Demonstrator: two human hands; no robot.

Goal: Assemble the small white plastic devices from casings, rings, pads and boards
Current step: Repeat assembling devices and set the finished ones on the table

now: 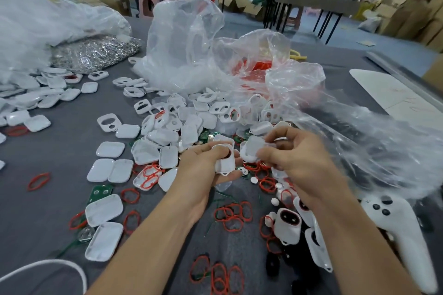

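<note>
Holding a white front casing (225,159) in left hand (203,170), curled round it, openings facing up, at frame centre. Pinching a pale, blurred part (251,151) in right hand (297,160) between thumb and fingertips, just right of the casing; cannot tell whether touching it. Looks like a pad or a second shell; cannot tell which. Likely about to seat it into the casing.

To do it well: keep the casing braced in the left palm, line the part up with the two openings first, then press evenly round the edge rather than at one corner. Check for a flush fit before grabbing a ring.

Directly below, on the grey table (60,151): loose red rings (232,219), handy for the following step. Lower right: finished-looking devices (287,224) beside a white controller (407,242). Left of centre: plain casing backs (104,209) and a green board (100,193). Behind the hands: heap of mixed casings under clear plastic bags (187,43). Upper left: bag of metal key rings (96,52).
</note>
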